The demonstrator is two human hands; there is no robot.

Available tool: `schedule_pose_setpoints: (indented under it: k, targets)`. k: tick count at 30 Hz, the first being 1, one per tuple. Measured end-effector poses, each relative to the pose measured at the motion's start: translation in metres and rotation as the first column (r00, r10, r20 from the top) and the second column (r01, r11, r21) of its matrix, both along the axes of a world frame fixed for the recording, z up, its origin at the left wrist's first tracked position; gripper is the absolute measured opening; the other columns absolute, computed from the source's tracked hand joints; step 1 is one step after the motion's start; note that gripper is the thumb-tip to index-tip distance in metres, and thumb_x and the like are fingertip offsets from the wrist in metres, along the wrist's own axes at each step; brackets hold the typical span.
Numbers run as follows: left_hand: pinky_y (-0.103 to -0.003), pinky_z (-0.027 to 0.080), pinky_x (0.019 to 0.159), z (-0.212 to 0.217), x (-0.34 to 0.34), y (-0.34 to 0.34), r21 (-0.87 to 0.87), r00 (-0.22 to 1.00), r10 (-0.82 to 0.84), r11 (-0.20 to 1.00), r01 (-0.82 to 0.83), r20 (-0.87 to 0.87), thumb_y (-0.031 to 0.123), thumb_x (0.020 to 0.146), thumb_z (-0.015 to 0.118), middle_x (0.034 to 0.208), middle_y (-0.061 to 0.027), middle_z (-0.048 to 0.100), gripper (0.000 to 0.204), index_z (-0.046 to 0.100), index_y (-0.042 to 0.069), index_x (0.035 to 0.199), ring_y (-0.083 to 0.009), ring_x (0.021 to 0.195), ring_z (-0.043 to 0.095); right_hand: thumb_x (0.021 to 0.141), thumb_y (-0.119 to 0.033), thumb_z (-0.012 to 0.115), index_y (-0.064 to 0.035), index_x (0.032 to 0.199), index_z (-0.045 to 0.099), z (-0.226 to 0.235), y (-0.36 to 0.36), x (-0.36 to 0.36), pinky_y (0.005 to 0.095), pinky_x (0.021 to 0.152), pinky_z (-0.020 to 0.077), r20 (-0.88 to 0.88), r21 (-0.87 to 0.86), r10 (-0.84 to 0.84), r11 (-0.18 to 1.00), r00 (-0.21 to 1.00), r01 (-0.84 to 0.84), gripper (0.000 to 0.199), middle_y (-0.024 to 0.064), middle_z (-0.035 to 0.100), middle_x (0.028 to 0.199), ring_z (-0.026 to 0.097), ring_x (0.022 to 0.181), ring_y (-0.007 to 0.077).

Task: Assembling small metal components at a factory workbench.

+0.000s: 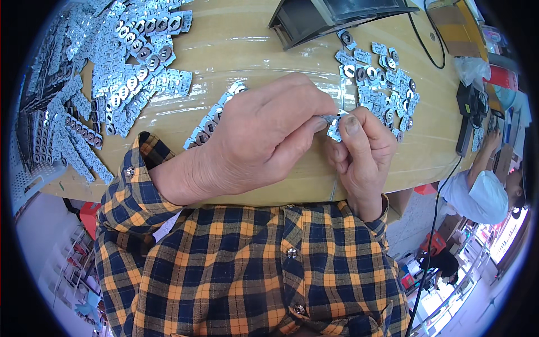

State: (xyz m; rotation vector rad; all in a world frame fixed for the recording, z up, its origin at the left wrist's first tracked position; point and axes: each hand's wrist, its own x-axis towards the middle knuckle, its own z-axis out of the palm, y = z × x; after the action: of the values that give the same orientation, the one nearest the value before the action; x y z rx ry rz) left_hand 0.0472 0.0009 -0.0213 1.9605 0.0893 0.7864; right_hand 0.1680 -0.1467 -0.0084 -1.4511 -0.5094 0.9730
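My left hand [258, 137] and my right hand [359, 154] meet over the wooden table [247, 45], near its front edge. Both pinch one small silvery metal plate [335, 126] between thumbs and fingertips. A short strip of joined plates [210, 123] lies on the table just behind my left hand, partly hidden by it. A loose pile of single plates [382, 78] with round holes lies just beyond my right hand. My plaid sleeves and shirt fill the lower part of the view.
A large heap of plate strips [112, 73] covers the table's left and far-left side. A dark box-like device [331, 17] sits at the far edge, with black cables [432, 50] running right. Another person [483, 191] in white sits at the right.
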Motion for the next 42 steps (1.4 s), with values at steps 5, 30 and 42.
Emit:
schedule_pose_setpoints:
  k: [5,30,42]
  targets:
    - [-0.027,0.052,0.062,0.002,-0.001,0.003,-0.039,1.0,0.001,0.999,-0.003,-0.031,-0.012,0.079,0.064,0.087,-0.0134,0.066,0.023,0.063,-0.002,0.1,-0.0207,0.073,0.067,0.099,-0.02,0.057,-0.0019,0.079,0.059,-0.002,0.002,-0.001,0.0186,0.042,0.029,-0.051,0.008,-0.042,0.999,0.998,0.042,0.027,-0.0017,0.052,0.057,0.04,0.045,0.0016]
    - [-0.022,0.057,0.068,0.013,-0.006,0.008,-0.704,0.897,-0.401,0.691,0.163,-0.187,-0.002,0.094,0.054,0.103,-0.0099,0.064,0.024,0.061,-0.006,0.117,-0.0108,0.083,0.065,0.096,-0.01,0.059,0.0017,0.084,0.063,0.003,-0.001,0.005,0.0246,0.049,0.0393,0.568,-0.044,0.14,0.989,0.811,-0.139,0.017,0.0032,0.054,0.06,0.052,0.052,0.0092]
    - [-0.018,0.046,0.048,0.014,-0.007,0.016,-0.739,0.858,-0.407,0.672,0.048,-0.313,0.007,0.09,0.067,0.079,-0.0051,0.066,0.013,0.064,-0.004,0.098,-0.0077,0.06,0.064,0.096,-0.012,0.059,0.0017,0.083,0.062,-0.002,0.0,0.002,0.0236,0.046,0.037,0.639,0.011,0.059,0.996,0.767,-0.086,0.019,0.0027,0.054,0.059,0.05,0.049,0.0093]
